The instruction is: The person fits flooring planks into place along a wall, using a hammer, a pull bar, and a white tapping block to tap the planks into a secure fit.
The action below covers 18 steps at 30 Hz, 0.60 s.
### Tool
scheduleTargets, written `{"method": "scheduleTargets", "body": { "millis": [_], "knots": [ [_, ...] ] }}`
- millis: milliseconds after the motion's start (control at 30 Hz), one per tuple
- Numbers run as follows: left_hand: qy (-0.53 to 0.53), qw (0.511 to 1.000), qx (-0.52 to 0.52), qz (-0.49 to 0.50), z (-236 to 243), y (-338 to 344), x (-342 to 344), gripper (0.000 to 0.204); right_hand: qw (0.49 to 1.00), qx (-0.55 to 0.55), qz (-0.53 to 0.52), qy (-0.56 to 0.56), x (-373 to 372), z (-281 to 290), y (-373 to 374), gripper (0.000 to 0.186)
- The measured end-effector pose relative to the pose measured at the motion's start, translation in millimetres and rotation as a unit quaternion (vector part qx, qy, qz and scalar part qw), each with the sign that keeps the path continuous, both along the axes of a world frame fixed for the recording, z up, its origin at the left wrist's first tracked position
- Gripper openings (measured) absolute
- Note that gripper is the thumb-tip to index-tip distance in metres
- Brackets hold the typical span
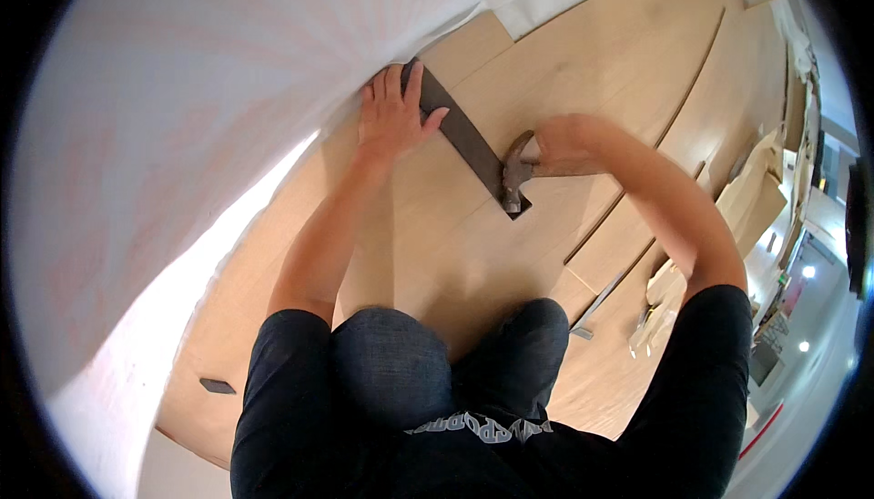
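A long flat dark metal bar (466, 139), which looks like a flooring pull bar, lies slantwise on the light wood floor planks (437, 217). Its far end meets the white sheeting at the wall side. My left hand (390, 117) rests flat over that far end, fingers stretched out and thumb lying across the bar. A claw hammer (517, 173) is in my right hand (569, 142), which is smeared by motion. The hammer's head is over the bar's near end; I cannot tell whether they touch.
White sheeting (228, 71) hangs along the left and far side. My knees (391, 367) are on the planks. A small dark piece (217, 386) lies at the lower left. To the right are a thin metal tool (596, 306), plank gaps and torn brown paper (751, 194).
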<state>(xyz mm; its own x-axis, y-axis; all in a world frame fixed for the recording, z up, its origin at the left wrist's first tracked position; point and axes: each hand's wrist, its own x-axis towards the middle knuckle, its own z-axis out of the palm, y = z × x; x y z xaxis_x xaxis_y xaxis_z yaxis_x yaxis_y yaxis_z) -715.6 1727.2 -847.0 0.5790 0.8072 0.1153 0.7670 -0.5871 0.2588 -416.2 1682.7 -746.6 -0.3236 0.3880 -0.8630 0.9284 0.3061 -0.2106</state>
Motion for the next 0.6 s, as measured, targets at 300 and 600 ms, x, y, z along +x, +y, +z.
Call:
{"method": "scheduleTargets", "body": {
  "millis": [300, 600],
  "knots": [
    [-0.055, 0.998, 0.011, -0.014, 2.7, 1.0, 2.5, 0.075, 0.555, 0.146, -0.791, 0.212, 13.2, -66.2, 152.4, 0.033],
    [-0.053, 0.998, -0.03, -0.029, 1.2, 0.1, 6.3, 0.072, 0.503, 0.177, -0.745, 0.401, 18.2, -58.5, 115.7, 0.043]
  ]
}}
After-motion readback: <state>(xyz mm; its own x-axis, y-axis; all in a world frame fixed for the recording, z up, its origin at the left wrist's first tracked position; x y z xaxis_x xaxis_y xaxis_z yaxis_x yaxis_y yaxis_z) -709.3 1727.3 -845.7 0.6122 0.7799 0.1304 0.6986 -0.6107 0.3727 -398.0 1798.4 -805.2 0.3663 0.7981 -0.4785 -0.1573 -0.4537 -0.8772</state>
